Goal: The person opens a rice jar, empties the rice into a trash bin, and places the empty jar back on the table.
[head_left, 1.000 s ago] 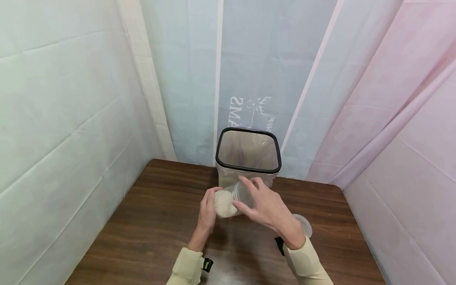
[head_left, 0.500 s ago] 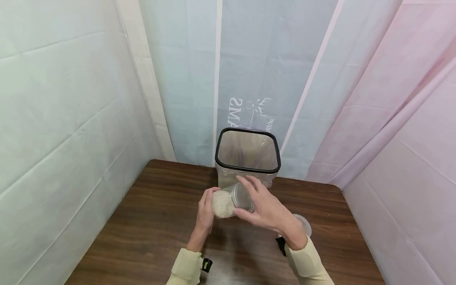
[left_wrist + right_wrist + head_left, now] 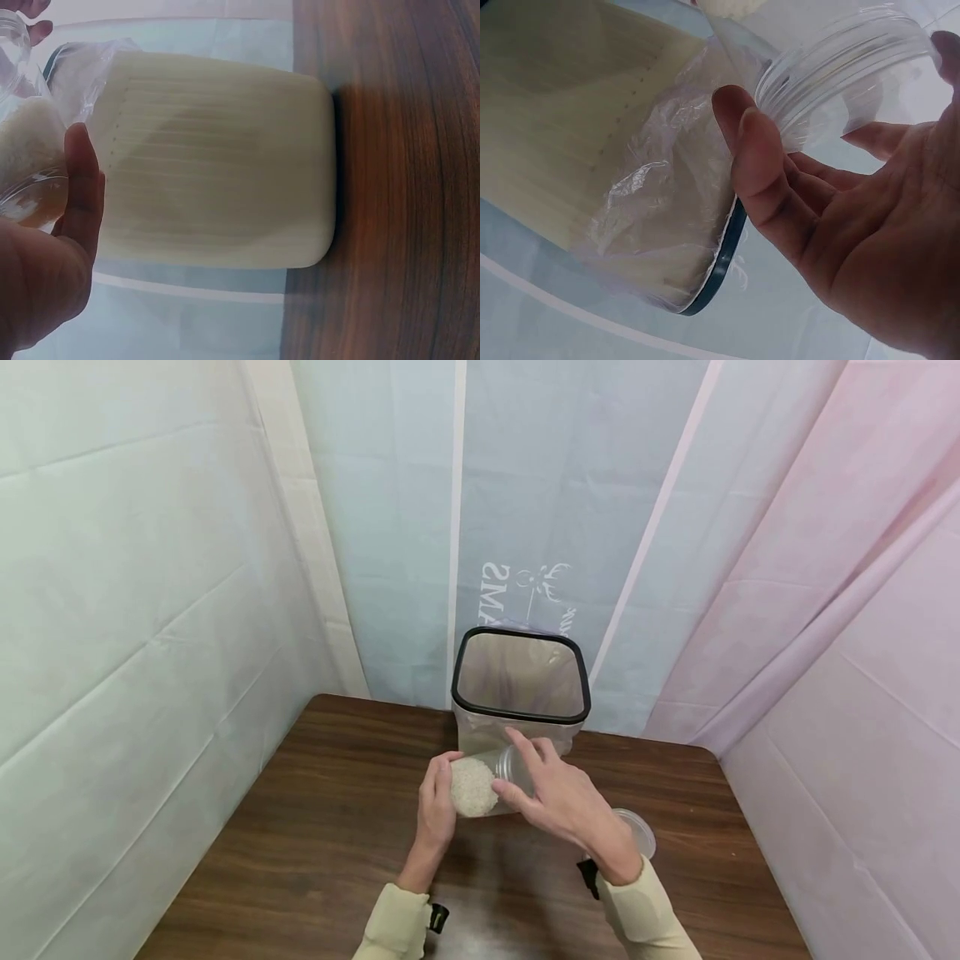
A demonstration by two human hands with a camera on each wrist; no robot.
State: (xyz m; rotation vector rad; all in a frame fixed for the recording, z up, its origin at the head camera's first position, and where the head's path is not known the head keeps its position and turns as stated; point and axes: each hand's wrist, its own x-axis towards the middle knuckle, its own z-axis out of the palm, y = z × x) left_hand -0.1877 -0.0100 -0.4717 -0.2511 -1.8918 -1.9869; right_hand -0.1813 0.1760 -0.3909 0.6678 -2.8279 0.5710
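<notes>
Clear jar point(image 3: 847, 56) is held up off the tabletop point(image 3: 337, 818), tipped approx. on its side, on the person's side of the bin point(image 3: 522, 716), up near its rim. L hand point(image 3: 437, 806) holds the base end, fingers wrapped round the jar wall. R hand point(image 3: 566, 797) is at the other end, fingers spread wide & bent about the threaded mouth, thumb by the neck; can't tell if it truly grips or just steadies. Mouth has no cover on & faces the R palm. White grains (rice, prob.) point(image 3: 472, 787) sit toward the base end.

Risks, as I judge it: main one = spill. A bit more tilt w/ the mouth down & grains could run to the neck, then out past the R fingers. Since the mouth points sideways, not over the bin, they'd prob. land on the tabletop or R sleeve point(image 3: 648, 906). Smooth plastic may also slip: if R is only touching, L carries most of the wt. from one end, so jar could roll or droop. Bin liner point(image 3: 652, 180) hangs loose over the rim, v. close in the R wrist view; a knuckle or the jar could snag it & drag the bin. Clear disc, prob. the lid point(image 3: 637, 833), lies by the R wrist, partly hidden; a low sweep could knock it.
</notes>
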